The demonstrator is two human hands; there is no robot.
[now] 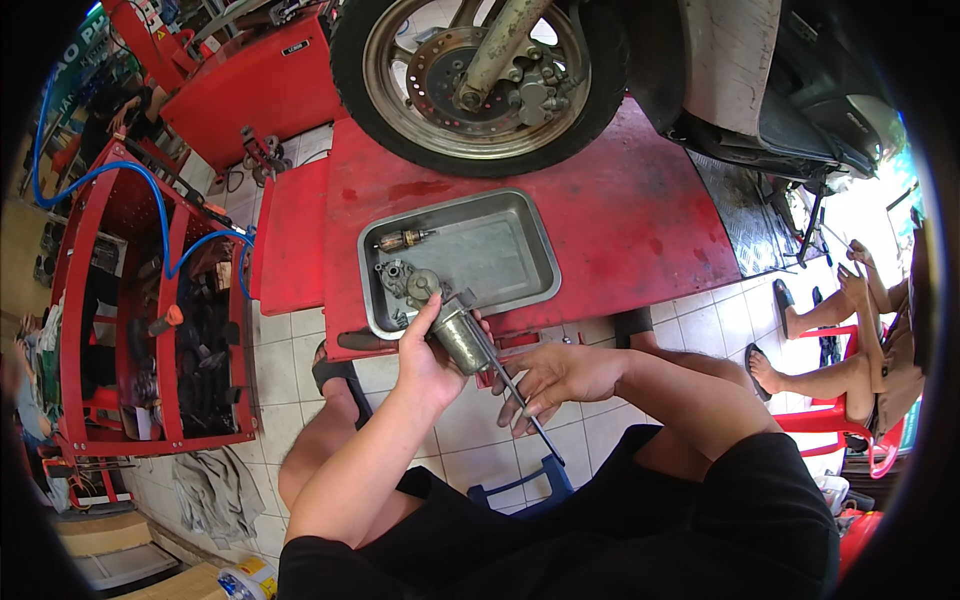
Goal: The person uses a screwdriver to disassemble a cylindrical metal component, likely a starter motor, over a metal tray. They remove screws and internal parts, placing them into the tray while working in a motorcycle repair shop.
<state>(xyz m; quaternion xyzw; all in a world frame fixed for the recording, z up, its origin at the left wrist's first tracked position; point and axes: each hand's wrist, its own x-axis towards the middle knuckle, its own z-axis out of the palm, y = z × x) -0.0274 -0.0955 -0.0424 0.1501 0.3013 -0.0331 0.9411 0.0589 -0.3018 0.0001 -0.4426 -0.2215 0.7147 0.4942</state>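
A stained grey metal cylinder with a rounded housing at its far end (462, 342) is gripped in my left hand (425, 350), over the near edge of a grey metal tray (552, 262). My right hand (560, 382) is closed round a long thin metal rod (546, 440), which slants from beside the cylinder down toward my lap. Whether the rod touches the cylinder I cannot tell. Inside the tray lie a small slim part with a brownish body (402, 240) and a small grey metal casting (391, 275), partly behind the cylinder's housing.
The tray rests on a red lift platform (640, 215) beneath a scooter's front wheel (480, 140). At left stands a red shelf cart (160, 300) with a blue hose (165, 225). A blue stool (548, 486) is beneath me. Another person (862, 350) sits at right.
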